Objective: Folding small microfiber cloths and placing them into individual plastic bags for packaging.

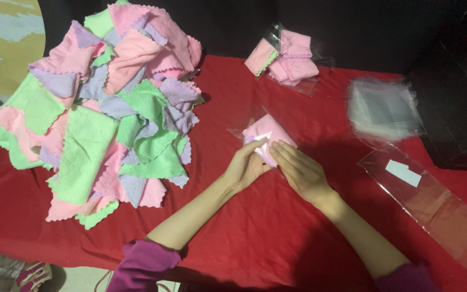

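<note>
Dim, soft focus, dark bg, hard shadows.

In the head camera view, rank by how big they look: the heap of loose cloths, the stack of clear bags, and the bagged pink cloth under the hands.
1. Heap of loose cloths, by far.
2. Stack of clear bags.
3. Bagged pink cloth, partly hidden by both hands.
</note>
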